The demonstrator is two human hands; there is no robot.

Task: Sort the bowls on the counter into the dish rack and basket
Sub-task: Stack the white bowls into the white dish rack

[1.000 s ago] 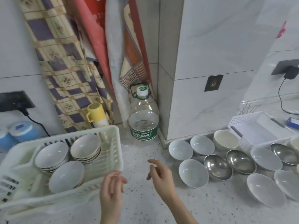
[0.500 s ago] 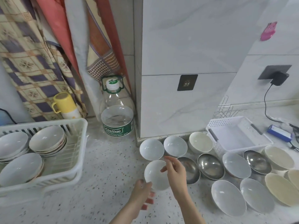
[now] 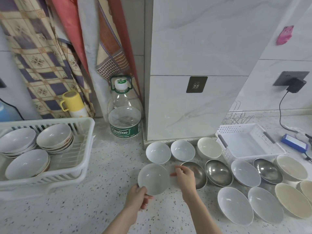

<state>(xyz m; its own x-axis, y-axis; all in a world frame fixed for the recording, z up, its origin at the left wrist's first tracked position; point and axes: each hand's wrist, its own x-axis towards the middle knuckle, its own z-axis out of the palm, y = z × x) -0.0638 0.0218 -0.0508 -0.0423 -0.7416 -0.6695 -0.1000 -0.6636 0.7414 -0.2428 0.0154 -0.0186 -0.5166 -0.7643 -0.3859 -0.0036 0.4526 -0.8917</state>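
left hand (image 3: 138, 197): nearest the front edge of the desk, fingers curled under the near rim of a white bowl (image 3: 154, 179) with the thumb on top, gripping it.
right hand (image 3: 185, 178): just right of that bowl, fingers loosely bent, holding nothing; whether a fingertip touches the rim i cannot tell.
held bowl: tilted, its far side apart from the desk by my reading, in the middle of the desk between the two containers.
step in hand: lifting this bowl to carry it to the left, as i judge it.
how to do it well: keep the thumb pressed on the rim so the glazed surface does not slip; raise it above the neighbours before swinging left; bring it down flat onto a stack of the same size.
loose bowls: two white bowls (image 3: 158, 152) and a cream one (image 3: 209, 148) sit against the pillar foot; steel bowls (image 3: 218, 172) and wider white and cream ones spread toward the right front corner, several touching.
dish rack (image 3: 84, 146): at the left edge, holding three stacks of white bowls, with bare slats on its right side.
basket (image 3: 249, 142): white, toward the right rear, with no bowls in it.
water bottle (image 3: 124, 114): at the back beside the pillar, well clear of the carry path.
progress: a judgement only, but most bowls are not yet sorted.
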